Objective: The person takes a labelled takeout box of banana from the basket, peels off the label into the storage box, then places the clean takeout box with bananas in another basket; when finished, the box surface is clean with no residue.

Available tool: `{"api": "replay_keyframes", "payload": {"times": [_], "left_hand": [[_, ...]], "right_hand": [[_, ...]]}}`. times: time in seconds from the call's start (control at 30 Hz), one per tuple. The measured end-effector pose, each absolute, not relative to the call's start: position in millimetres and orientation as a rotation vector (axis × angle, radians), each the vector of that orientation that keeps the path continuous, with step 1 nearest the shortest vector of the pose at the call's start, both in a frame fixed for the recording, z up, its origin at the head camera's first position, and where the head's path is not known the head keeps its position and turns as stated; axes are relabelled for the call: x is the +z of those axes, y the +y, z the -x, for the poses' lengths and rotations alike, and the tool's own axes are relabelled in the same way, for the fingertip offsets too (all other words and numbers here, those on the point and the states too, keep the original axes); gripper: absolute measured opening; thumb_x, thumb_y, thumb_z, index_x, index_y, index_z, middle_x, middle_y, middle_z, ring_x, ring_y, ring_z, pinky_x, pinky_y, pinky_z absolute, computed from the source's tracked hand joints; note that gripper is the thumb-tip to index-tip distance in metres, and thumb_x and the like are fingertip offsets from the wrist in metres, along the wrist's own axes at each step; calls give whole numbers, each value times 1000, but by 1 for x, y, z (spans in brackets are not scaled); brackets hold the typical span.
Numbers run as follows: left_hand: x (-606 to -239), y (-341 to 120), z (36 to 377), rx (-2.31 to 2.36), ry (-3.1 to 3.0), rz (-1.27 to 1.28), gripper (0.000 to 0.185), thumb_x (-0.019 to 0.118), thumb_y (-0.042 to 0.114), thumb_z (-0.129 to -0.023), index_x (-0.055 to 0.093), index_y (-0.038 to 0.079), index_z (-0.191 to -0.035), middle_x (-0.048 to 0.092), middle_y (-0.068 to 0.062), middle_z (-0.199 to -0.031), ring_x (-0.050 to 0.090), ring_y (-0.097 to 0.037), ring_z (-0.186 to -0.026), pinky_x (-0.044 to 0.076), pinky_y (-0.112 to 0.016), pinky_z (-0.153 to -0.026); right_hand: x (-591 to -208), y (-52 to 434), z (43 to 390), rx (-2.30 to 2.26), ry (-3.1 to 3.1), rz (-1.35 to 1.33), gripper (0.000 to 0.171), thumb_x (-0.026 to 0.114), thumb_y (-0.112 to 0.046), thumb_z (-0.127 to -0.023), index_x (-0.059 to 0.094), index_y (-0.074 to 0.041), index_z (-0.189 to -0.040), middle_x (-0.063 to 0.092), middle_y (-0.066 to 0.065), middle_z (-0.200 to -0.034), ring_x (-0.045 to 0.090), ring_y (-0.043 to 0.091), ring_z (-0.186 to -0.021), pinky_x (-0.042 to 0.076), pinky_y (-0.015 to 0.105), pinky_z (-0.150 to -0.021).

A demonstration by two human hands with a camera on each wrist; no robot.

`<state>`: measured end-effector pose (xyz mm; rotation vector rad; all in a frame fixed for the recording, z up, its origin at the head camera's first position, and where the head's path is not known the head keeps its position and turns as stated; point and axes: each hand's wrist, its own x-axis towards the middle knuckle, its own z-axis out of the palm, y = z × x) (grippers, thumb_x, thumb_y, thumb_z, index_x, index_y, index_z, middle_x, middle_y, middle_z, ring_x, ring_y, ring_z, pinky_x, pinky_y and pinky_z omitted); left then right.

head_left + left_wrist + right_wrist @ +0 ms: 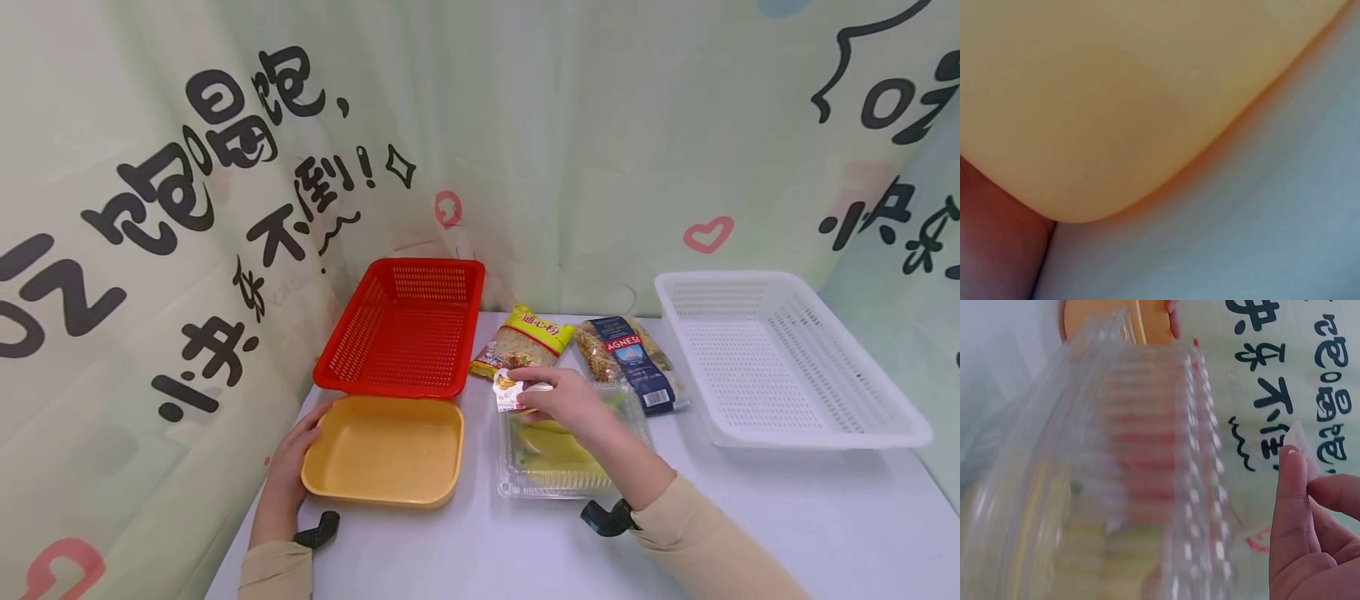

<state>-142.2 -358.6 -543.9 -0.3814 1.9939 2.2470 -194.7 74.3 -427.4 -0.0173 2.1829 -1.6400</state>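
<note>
My right hand [558,404] pinches a small white card [507,392] with a fruit picture between thumb and fingers. In the right wrist view the card [1300,447] is seen nearly edge-on, above the fingertips. Under that hand lies a clear plastic clamshell box [551,483] with yellow-green contents, partly hidden by the forearm. My left hand [288,458] rests along the left outer side of a yellow plastic basin [382,450], fingers touching its rim. Up close, the left wrist view shows the basin [1097,125] and a bit of skin against it.
Behind the yellow basin stands a red plastic basket [397,333]. A yellow pasta bag [525,337] and a blue-labelled AGNESI pasta bag [630,358] lie behind the clamshell box. A large white basket [787,367] stands on the right. A printed curtain [555,167] encloses the white table [495,550].
</note>
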Motion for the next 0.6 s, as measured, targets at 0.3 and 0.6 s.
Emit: {"api": "replay_keyframes", "payload": {"times": [0.3,0.6], "left_hand": [[-548,-360,143,2234,2019,394,47,38,29,-107,37,28,-153,29,4,-163,46,3,-126,46,-12,-97],[-547,-359,143,2258,2004,379,46,37,28,-107,37,26,-153,29,4,-162,46,3,-126,46,-12,-97]], "right_hand": [[-435,46,194,-1707,2079,79,33,67,-9,-91,70,-18,-123,60,13,-126,72,24,-80,61,37,-77],[-441,17,189,-1714,2007,145,36,67,-5,-90,70,-15,-125,59,15,-117,72,28,-85,62,40,-76]]}}
